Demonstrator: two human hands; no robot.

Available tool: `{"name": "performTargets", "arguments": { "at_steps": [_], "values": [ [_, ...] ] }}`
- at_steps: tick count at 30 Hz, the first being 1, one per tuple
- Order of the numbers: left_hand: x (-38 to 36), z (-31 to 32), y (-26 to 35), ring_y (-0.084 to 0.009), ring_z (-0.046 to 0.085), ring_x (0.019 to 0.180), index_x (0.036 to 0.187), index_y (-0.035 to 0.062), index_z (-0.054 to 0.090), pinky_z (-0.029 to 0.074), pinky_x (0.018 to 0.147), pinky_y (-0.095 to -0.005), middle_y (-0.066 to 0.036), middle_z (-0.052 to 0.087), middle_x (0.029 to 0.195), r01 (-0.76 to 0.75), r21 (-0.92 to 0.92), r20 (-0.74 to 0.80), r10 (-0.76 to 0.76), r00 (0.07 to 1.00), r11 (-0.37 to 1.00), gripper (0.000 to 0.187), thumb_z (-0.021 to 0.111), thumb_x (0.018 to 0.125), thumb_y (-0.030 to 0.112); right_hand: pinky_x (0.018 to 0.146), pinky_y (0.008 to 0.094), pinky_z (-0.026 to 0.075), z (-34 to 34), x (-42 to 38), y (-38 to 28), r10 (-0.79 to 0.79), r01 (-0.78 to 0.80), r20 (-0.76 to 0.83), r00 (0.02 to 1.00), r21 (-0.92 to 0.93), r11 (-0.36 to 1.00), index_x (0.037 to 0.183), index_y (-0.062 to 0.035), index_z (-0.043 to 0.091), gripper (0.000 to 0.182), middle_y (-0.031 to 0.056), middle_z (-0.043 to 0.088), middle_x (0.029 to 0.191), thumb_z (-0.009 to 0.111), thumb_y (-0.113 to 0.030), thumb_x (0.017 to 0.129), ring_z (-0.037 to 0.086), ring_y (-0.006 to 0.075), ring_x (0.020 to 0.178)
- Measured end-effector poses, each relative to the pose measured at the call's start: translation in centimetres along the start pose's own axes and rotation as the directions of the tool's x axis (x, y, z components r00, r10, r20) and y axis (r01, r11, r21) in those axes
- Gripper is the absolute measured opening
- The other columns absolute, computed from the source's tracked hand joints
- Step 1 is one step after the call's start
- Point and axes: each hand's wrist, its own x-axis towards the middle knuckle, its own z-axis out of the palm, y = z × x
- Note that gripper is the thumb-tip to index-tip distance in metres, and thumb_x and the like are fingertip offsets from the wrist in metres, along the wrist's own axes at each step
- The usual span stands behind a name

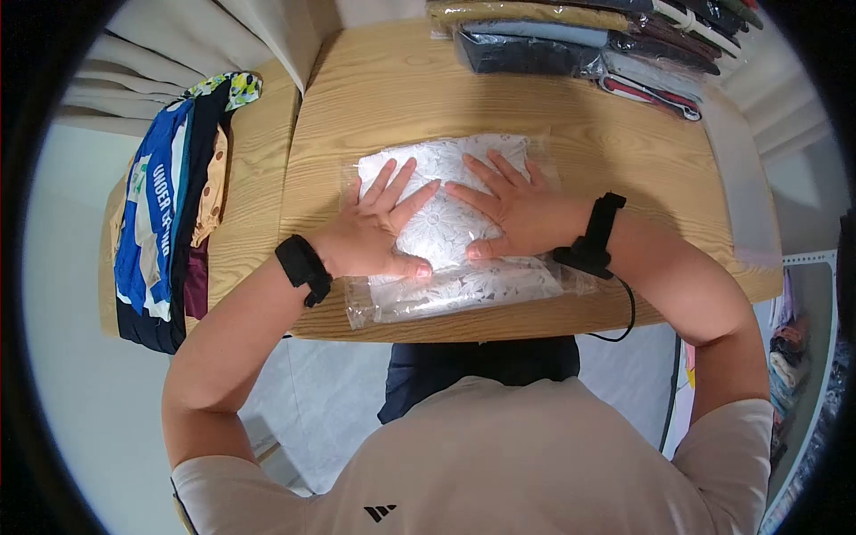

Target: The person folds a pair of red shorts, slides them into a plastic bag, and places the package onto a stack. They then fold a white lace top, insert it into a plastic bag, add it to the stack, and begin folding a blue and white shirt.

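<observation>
A folded white lace garment (437,234) lies inside a clear plastic bag (357,314) near the front edge of the table. My left hand (379,227) rests flat on the left part of the bag, fingers spread. On the right part, my right hand (513,209) presses down the same way, its fingers apart. Both thumbs point inward over the lower part of the garment. Neither hand grips anything. Each wrist wears a black strap, and a cable hangs from the right one.
Bagged folded clothes (544,45) are stacked at the back right of the wooden table (374,89). Loose garments (165,214) lie in a pile at the left. Clear plastic sheets (744,196) lie along the right edge. A white rack (811,339) with clothes stands beyond.
</observation>
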Motion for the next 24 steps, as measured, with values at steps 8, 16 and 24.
{"name": "performTargets", "arguments": {
  "at_steps": [8,16,24],
  "values": [
    [-0.1,0.4,0.3,-0.0357,-0.006,0.139,0.147,0.0211,0.007,0.004,0.108,-0.0566,-0.018,-0.004,0.151,0.022,0.013,-0.037,-0.021,0.999,1.000,0.102,0.062,0.071,0.062,0.107,0.0589,0.004,-0.9,-0.5,-0.2,0.024,-0.024,-0.017,1.000,0.002,1.000,0.147,-0.0234,0.009,0.085,0.0164,-0.001,0.151,0.042,-0.068,0.082,-0.003,0.0379,0.139],
    [-5.7,-3.0,1.7,-0.0383,0.003,0.139,0.146,0.0129,0.014,0.006,0.109,-0.0520,-0.022,0.008,0.149,-0.061,-0.120,-0.388,0.009,0.921,0.991,0.082,0.052,0.084,0.050,0.105,0.0551,0.020,-0.3,-7.3,-5.3,-0.113,0.109,-0.401,0.909,-0.034,0.993,0.136,-0.0142,0.038,0.057,0.0183,0.032,0.142,0.043,-0.046,0.090,0.026,0.0326,0.134],
    [-7.3,3.6,6.2,-0.0379,0.013,0.137,0.143,0.0186,0.025,0.012,0.109,-0.0534,-0.016,0.016,0.149,0.018,0.089,-0.351,0.014,0.936,0.996,0.059,0.042,0.093,0.043,0.099,0.0610,0.025,7.3,-5.3,-7.6,0.157,-0.123,-0.655,0.739,0.098,0.988,0.136,-0.0179,0.039,0.051,0.0155,0.030,0.144,0.047,-0.040,0.090,0.027,0.0362,0.132]
  ]
}}
